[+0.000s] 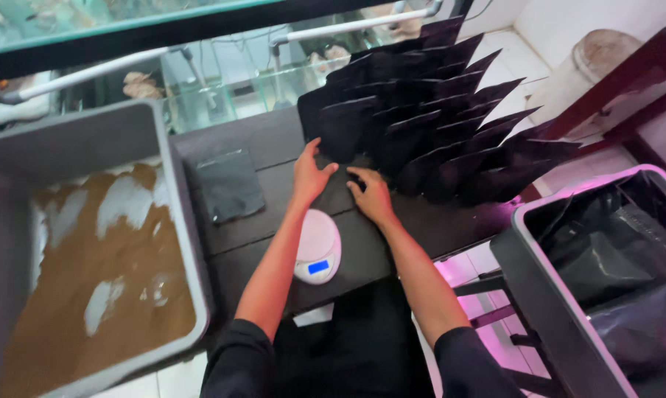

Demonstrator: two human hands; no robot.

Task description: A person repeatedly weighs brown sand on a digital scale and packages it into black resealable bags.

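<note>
The left hand [311, 175] lies flat, fingers spread and released, on the front of the nearest black pouch [345, 127], its fingertips at the pouch's lower left corner. The right hand [370, 195] rests just beside it on the dark table [267, 140], fingers bent, touching the bottom edge of the same pouch; whether it pinches anything I cannot tell.

That pouch stands at the front of a crowded batch of black pouches [451, 118], upright and overlapping in rows that fan away to the right and toward the far edge of the table. They fill nearly all the table to the right of the hands, up to its right edge.

Just behind the left wrist, nearer the person, sits a small white kitchen scale [320, 243] with a round pan and a lit blue display. Left of the scale the table is bare except for one flat dark bag [230, 184] lying on its own, well apart from the standing pouches.

Further left of the scale, against the table's left edge, is a grey tub [178, 221] holding brown powder [104, 273] with pale patches. To the right of the scale, past the table's edge and lower down, stands another grey bin [539, 295] lined with black plastic. Beyond the far edge are glass tanks [222, 88] with white pipes.
</note>
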